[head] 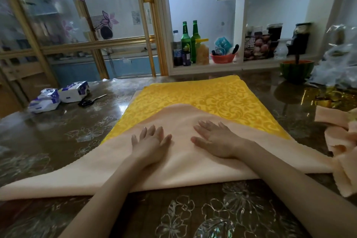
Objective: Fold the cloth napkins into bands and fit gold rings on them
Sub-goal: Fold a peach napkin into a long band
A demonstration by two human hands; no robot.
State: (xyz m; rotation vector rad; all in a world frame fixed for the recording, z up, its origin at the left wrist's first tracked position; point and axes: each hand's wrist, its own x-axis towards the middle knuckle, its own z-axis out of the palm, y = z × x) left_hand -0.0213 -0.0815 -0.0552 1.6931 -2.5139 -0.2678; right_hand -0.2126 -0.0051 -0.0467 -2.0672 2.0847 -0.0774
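The peach napkin (183, 170) lies folded over the yellow cloth (212, 98) at the 6 o'clock edge of the bench (58, 141), its point toward 12. Uneven pressure could slide it on that probably slick damask and skew the crease. The left hand (151, 142) and right hand (216, 142) rest palm-down side by side on it, fingers (152, 131) straight and spread, gripping nothing.

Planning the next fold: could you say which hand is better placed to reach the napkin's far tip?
Probably the right hand: its fingers lie nearer the peach napkin tip than the left hand.
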